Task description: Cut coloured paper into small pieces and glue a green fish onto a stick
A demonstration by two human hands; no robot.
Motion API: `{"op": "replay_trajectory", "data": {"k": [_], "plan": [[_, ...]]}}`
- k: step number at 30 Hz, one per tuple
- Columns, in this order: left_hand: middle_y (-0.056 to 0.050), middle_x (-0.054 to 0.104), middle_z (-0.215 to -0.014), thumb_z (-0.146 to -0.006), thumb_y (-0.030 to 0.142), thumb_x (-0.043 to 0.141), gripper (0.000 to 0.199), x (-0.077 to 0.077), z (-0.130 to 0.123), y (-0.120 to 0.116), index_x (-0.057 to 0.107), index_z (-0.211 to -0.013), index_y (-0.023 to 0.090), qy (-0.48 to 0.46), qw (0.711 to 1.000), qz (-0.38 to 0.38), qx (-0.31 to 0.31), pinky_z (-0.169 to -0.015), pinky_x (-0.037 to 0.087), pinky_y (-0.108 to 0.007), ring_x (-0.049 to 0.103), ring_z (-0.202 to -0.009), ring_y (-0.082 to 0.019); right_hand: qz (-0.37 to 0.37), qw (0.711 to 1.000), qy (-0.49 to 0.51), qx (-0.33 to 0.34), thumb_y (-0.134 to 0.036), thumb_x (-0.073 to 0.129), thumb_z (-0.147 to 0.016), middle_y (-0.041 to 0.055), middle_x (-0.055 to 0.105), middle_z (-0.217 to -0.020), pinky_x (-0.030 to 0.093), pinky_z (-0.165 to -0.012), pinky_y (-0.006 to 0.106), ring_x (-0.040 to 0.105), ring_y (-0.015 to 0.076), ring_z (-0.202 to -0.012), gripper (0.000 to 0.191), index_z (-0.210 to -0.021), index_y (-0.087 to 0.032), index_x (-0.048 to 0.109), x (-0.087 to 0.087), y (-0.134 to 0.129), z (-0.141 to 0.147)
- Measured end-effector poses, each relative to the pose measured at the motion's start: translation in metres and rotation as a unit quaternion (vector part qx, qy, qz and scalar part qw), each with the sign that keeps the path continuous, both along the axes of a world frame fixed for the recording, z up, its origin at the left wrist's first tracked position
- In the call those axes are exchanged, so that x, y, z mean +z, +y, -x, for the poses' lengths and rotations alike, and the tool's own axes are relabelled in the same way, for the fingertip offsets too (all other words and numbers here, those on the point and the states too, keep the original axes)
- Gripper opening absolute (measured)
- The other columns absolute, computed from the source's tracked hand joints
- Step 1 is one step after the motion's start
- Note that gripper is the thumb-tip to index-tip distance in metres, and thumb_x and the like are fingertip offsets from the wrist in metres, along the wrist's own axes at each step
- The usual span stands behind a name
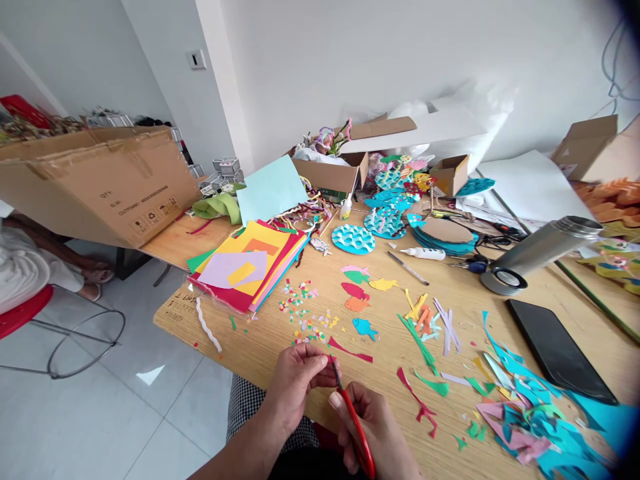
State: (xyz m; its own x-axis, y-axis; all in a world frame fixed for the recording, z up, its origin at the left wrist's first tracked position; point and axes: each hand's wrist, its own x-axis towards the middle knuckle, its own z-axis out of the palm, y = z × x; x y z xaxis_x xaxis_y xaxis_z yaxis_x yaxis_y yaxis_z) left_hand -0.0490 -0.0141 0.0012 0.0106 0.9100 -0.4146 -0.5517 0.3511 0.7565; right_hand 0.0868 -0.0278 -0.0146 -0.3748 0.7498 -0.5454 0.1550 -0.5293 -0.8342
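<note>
My right hand grips red-handled scissors, whose blades point up toward the fingertips of my left hand. The fingers of my left hand are pinched together right at the blade tips; whatever is between them is too small to make out. Just beyond lies a red paper strip, with small paper dots scattered to its left. Several cut paper fish lie farther up the table, among them a blue fish, an orange fish and a yellow fish.
Colored paper sheets are stacked at left. Paper scraps and a black phone lie at right, near a steel flask. Behind are glue bottles, blue wavy discs and boxes. A person sits at far left beside a large carton.
</note>
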Motion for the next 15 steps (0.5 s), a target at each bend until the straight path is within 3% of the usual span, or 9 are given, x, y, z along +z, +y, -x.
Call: {"op": "replay_trajectory", "data": {"k": [15], "plan": [[-0.005, 0.07, -0.071, -0.066, 0.028, 0.072, 0.018, -0.004, 0.0019, -0.0054, 0.062, -0.069, 0.014, -0.002, 1.0, 0.005, -0.004, -0.066, 0.051, -0.029, 0.064, -0.065, -0.017, 0.032, 0.999, -0.016, 0.016, -0.079, 0.056, -0.059, -0.0061, 0.055, -0.04, 0.031, -0.025, 0.014, 0.045, 0.0064, -0.025, 0.061, -0.069, -0.021, 0.038, -0.0068, -0.0023, 0.0]]}}
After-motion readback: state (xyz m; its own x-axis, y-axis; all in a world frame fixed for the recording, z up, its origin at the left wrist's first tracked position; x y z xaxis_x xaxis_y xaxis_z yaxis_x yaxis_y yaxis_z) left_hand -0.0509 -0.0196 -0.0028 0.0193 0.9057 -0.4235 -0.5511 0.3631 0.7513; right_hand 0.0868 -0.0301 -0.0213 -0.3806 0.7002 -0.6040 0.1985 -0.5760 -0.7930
